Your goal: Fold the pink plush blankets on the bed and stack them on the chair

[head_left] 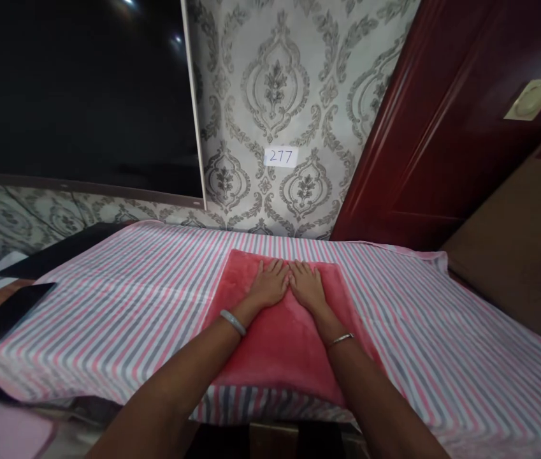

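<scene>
A red plush cloth (pixel 274 357) lies flat on the striped tablecloth (pixel 155 280), its front edge close to the table's front edge. My left hand (pixel 270 284) rests palm down on the upper middle of the cloth, fingers stretched forward. Beside it, my right hand (pixel 307 285) is pressed flat in the same way, and the two hands nearly meet at thumbs and index fingers. Neither hand grips anything. A grey bangle circles my left wrist and a thin metal one my right.
A large dark screen (pixel 79 95) is at the back left. Behind the table is patterned wallpaper with a paper label (pixel 280 157) reading 277. A dark red door (pixel 423 140) and a brown box (pixel 523 242) stand at the right. A black tablet-like slab (pixel 9 315) lies at the left edge.
</scene>
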Demonstrator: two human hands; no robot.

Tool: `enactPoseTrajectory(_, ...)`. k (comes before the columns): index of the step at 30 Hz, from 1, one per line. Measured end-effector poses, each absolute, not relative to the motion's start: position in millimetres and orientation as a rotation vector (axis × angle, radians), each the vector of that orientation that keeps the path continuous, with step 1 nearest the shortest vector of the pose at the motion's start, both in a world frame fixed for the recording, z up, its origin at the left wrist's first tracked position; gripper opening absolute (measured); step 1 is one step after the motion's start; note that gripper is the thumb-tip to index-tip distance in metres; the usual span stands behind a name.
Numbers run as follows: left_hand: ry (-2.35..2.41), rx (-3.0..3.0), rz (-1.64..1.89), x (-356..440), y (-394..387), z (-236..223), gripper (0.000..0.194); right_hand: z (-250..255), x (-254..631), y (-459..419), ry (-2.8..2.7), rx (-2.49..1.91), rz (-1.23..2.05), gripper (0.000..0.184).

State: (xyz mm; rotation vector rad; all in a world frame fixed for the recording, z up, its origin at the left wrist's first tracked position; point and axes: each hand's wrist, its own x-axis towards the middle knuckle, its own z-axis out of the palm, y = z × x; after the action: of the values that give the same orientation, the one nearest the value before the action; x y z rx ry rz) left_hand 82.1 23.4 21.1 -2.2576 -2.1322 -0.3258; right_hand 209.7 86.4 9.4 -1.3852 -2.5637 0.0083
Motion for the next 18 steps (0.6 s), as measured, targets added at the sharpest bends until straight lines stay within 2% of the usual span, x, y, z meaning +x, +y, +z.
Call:
enactPoseTrajectory(5,-2.126,-2.294,-0.289,61.5,33.9,23.0,0.060,8.2,209.9,87.5,-2.537,-1.379,0.040,0.055)
enactPoseTrajectory(12,-2.623,-1.866,-0.191,-8.7,37.0,38.6,0.067,9.7,209.1,88.7,-2.529,-1.409,0.095,0.056)
enactPoseTrajectory(18,-2.687,-1.758,-0.266,-19.1,35.3,30.7,0.070,10.6,209.5,90.3,-2.526,-1.399,0.102,0.056)
